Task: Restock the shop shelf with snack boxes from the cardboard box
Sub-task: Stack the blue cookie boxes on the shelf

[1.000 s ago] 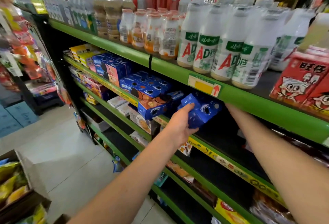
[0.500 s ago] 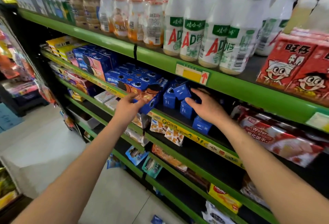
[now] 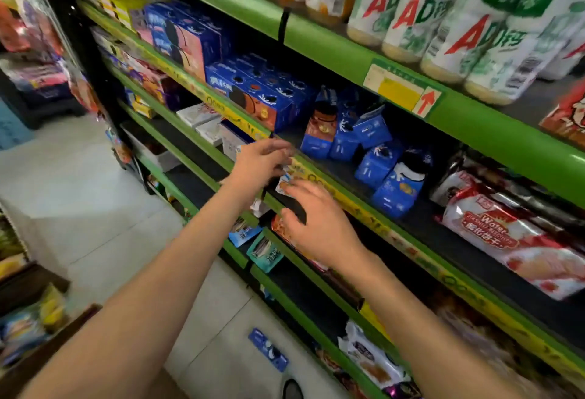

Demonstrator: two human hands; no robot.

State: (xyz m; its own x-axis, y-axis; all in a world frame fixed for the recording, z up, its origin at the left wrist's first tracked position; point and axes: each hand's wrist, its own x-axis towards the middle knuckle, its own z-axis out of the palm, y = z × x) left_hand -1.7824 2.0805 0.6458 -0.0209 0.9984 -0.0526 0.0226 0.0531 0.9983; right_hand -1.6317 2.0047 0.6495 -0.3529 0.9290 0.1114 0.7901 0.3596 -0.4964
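1. Two hands at the shelf lip: left hand and right hand loosely spread, holding nothing.
2. Snack boxes jumbled on shelf, 2 o'clock of hands.
3. One box on floor, 6 o'clock.

- My left hand is smeared by motion; I cannot tell whether its fingertips touch the shelf edge or hold anything.
- My right hand covers part of the price strip and the packets behind it.
- The white bottles are cut off at the top edge, caps out of view.
- The red carton runs off the right edge.
- The cardboard box at lower left is blurred and partly out of frame.
- Print on the small blue snack boxes is too blurred for me to read.
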